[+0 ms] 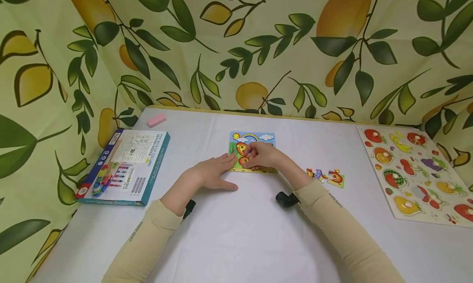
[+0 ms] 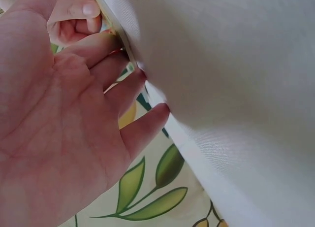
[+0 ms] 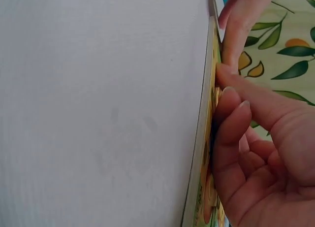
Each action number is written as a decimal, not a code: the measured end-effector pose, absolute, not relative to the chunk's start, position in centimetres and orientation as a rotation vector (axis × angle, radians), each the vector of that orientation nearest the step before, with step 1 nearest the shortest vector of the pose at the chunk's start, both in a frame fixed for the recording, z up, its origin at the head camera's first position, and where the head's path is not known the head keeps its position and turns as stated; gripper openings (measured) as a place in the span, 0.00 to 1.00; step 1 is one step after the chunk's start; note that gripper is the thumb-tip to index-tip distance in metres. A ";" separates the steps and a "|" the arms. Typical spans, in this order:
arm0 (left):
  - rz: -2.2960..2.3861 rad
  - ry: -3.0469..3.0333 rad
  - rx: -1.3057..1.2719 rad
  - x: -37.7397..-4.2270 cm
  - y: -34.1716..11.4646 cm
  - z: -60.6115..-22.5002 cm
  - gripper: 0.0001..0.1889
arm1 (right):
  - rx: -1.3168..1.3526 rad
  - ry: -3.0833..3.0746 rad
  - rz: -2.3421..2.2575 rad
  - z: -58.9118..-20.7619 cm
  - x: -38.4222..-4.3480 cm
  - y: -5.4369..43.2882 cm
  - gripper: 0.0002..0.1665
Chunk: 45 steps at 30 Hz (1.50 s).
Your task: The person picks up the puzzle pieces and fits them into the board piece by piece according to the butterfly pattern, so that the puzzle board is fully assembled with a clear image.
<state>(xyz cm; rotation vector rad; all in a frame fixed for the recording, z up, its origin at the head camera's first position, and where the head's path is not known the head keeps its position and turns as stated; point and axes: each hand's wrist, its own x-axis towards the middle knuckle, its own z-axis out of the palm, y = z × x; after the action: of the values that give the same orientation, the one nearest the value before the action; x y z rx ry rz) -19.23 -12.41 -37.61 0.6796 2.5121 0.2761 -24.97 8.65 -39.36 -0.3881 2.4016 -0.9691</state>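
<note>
Pressing curled fingertips of right hand [image 1: 263,155] onto puzzle piece [image 1: 244,160] in butterfly puzzle board [image 1: 253,152], mid-counter [image 1: 236,233]; seems to seat piece flush (pinch or mere press, cannot tell). Lying flat and open just left of board, left hand [image 1: 214,174], fingertips touching its edge, likely bracing against sliding. Waiting loose pieces [image 1: 327,177] right of board, near that hand. Flanking well apart: boxed game [image 1: 123,166], pink eraser [image 1: 157,120], fruit peg board [image 1: 417,174].
</note>
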 end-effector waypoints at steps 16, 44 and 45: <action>0.327 2.528 0.675 -19.1 -12.3 -37.6 0.47 | -0.425 2.572 -1.204 -39.4 -22.5 10.8 0.14; 0.330 2.572 0.705 -19.0 -12.1 -37.5 0.45 | -0.343 2.753 -0.832 -38.5 -18.0 27.2 0.25; 0.329 2.573 0.708 -19.0 -12.1 -37.5 0.45 | -0.344 2.749 -0.839 -38.5 -18.0 27.2 0.24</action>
<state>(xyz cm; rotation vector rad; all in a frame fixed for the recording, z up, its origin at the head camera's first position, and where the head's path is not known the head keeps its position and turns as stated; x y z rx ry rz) -19.02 -12.12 -37.48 0.7077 2.5729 0.3290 -18.00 27.20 -38.49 -0.3440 2.7492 -0.8395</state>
